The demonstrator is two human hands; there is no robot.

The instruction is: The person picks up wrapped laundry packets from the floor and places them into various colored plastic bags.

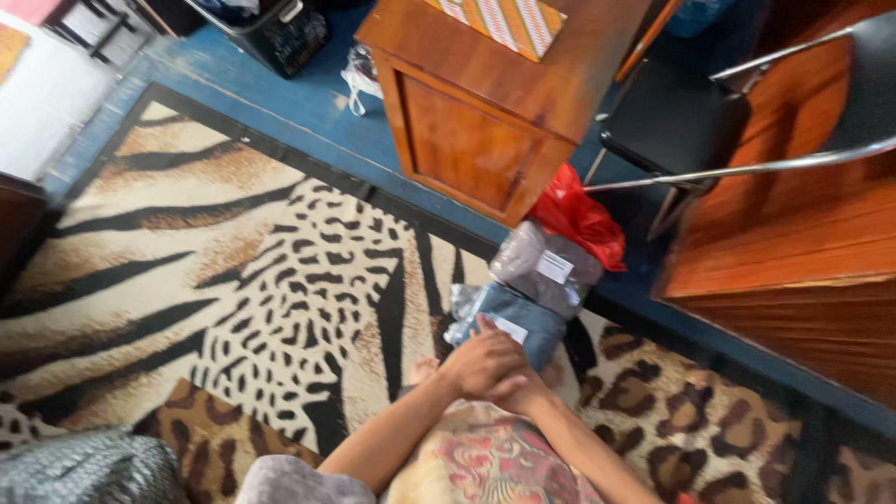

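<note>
My left hand [481, 359] rests on a blue-grey fabric parcel in clear plastic [523, 322] lying on the animal-print rug [233, 280], its fingers on the parcel's near edge by a white label. My right hand [521, 392] is tucked just under and behind the left hand, mostly hidden, at the same edge. A second parcel, grey-brown in clear plastic with a white label [546, 266], lies just beyond the first. A patterned cushion or cloth [485, 462] sits under my forearms.
A red plastic bag [583, 219] lies beside a wooden cabinet [476, 121]. A black chair with metal frame [709, 121] stands at the right by wooden furniture [793, 252]. A dark basket [280, 33] sits at the back. A silvery bag [84, 467] is at lower left.
</note>
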